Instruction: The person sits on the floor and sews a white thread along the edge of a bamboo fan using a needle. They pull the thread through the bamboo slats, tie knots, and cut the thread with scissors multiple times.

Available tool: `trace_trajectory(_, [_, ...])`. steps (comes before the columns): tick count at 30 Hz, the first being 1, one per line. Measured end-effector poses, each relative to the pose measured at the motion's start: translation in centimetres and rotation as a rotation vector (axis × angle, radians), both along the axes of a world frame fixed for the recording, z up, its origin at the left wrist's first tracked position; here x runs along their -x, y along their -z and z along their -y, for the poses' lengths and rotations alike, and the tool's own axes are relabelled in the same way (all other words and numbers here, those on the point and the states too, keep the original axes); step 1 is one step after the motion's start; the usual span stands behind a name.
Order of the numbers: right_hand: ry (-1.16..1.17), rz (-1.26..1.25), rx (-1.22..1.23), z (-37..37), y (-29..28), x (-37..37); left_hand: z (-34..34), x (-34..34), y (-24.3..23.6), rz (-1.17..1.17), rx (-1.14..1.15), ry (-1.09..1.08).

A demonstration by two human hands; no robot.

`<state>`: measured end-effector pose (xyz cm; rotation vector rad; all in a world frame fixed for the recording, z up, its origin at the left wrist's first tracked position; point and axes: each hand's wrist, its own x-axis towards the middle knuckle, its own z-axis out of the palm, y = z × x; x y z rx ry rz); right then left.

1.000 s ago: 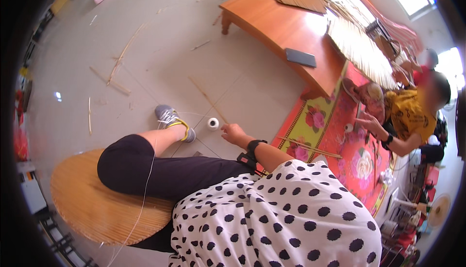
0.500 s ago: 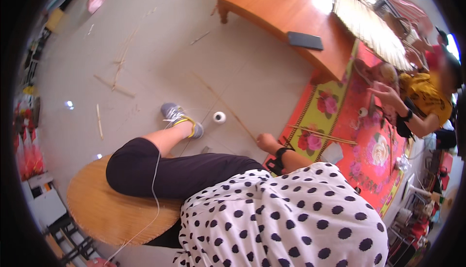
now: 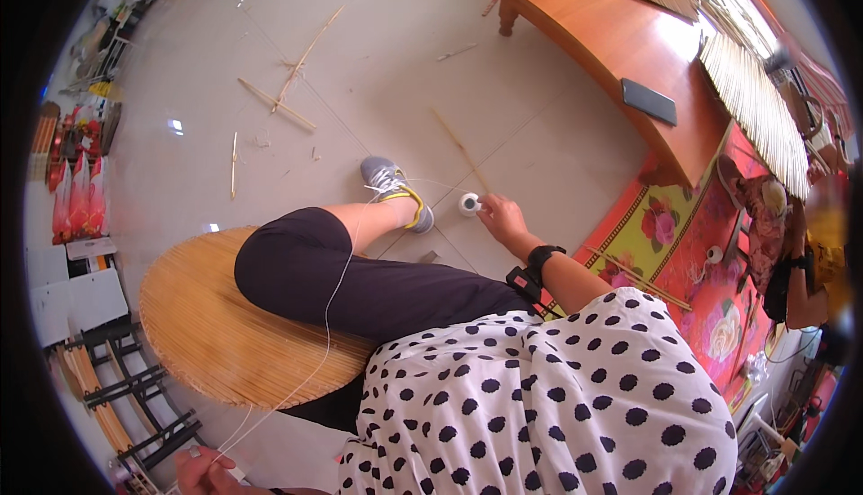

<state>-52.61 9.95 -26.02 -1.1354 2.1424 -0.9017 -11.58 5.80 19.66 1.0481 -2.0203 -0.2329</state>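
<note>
One small white thread spool (image 3: 469,204) beside right hand (image 3: 503,219).

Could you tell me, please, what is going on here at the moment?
A person in a polka-dot top sits over a round woven bamboo mat. The right hand reaches down to a small white spool of thread on the tiled floor, next to a grey sneaker. The left hand, low at the picture's edge, pinches a thin white thread that runs up across the leg toward the spool. Another person sits to the right on a red floral mat.
</note>
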Motion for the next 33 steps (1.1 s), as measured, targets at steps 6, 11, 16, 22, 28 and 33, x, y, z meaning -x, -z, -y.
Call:
trace_trajectory(6, [-0.068,-0.088,-0.068,2.3,-0.3,-0.4,-0.5,-1.0,0.3,0.032,0.002,0.007])
trace_trajectory(11, [-0.080,-0.144,-0.074,3.0,-0.6,-0.7,-1.1,-2.6,0.7,0.064,0.006,-0.013])
trace_trajectory(16, [-0.110,-0.226,-0.040,3.5,0.3,-0.6,-1.9,-5.6,1.8,0.069,-0.045,-0.092])
trace_trajectory(22, [-0.018,-0.042,-0.051,4.7,-0.5,-0.7,-2.2,-4.8,2.5,-0.025,-0.027,-0.190])
trace_trajectory(28, [0.030,1.053,0.077,6.1,-9.9,-1.2,-1.9,-4.7,2.8,0.021,0.010,-0.189])
trace_trajectory(33, [-0.295,1.542,0.279,7.3,-17.5,-3.9,-2.0,-3.4,3.0,-0.027,-0.010,-0.155])
